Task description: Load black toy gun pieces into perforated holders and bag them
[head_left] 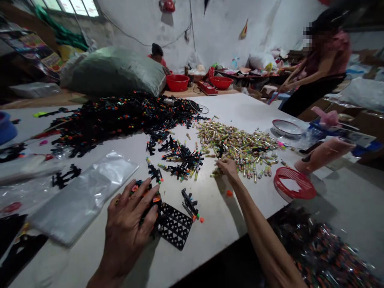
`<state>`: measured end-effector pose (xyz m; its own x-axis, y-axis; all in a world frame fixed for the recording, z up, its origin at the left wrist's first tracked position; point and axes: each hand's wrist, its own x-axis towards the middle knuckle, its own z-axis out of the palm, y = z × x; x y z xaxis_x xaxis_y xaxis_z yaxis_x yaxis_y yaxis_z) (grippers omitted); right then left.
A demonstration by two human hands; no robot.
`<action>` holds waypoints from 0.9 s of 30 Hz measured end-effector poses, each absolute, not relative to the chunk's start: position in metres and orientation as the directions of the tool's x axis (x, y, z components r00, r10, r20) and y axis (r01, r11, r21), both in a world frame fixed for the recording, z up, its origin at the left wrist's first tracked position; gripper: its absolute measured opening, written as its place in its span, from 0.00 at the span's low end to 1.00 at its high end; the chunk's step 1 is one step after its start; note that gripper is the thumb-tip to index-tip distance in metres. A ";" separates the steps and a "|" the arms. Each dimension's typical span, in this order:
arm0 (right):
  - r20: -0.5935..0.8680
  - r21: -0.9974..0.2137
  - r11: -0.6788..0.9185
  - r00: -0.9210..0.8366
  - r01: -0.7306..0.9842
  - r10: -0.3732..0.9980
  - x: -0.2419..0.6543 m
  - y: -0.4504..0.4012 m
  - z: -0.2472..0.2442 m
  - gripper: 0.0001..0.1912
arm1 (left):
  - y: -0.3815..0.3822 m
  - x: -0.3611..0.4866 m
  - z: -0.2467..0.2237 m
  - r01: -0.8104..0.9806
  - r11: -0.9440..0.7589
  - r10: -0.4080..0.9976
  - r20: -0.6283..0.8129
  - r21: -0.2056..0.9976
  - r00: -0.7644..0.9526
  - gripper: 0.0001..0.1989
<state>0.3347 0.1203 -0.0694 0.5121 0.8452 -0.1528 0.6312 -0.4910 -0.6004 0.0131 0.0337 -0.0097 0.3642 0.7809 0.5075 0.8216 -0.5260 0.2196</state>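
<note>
Left hand (pixel 129 214) clasps colourful toys (pixel 156 197); right hand (pixel 229 168), grip unclear, is beside piled tubes (pixel 240 144).

A bulging grey-green sack (pixel 117 74) lies on the far left, partly hiding a person in red (pixel 164 63). Right of it stand two red basins (pixel 177 83) with a red box (pixel 207 88) between them. Behind rises a pale wall (pixel 138 24) with a window (pixel 69 6) at its left. On the right sits a red basket (pixel 295 175); farther back, a red-rimmed dish (pixel 288 128) and a person in a pink top (pixel 340 46). A blue tub (pixel 6 128) is cut off at the left edge.
</note>
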 end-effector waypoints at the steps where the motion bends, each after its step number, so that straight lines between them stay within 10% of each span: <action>1: -0.163 -0.675 -0.440 0.462 0.592 0.872 0.328 0.105 -0.071 0.12 | 0.033 0.014 -0.008 0.825 -0.518 0.790 0.496 0.226 0.360 0.19; 5: -0.196 -0.950 -0.228 0.159 0.215 0.968 0.285 0.046 -0.075 0.10 | 0.030 0.019 -0.001 0.836 -0.483 0.828 0.446 0.259 0.341 0.18; 15: -0.373 -0.923 -0.386 -0.230 -0.012 0.899 0.186 0.007 -0.080 0.10 | 0.026 0.022 0.006 0.848 -0.449 0.857 0.403 0.282 0.320 0.18; 21: -0.114 -0.840 0.039 -0.247 0.540 0.962 0.160 0.003 -0.089 0.03 | 0.024 0.022 0.004 0.844 -0.456 0.853 0.408 0.281 0.325 0.19; 27: -0.215 -0.605 0.258 -0.467 0.753 0.858 0.172 0.015 -0.080 0.06 | 0.025 0.021 0.004 0.855 -0.442 0.855 0.415 0.270 0.311 0.18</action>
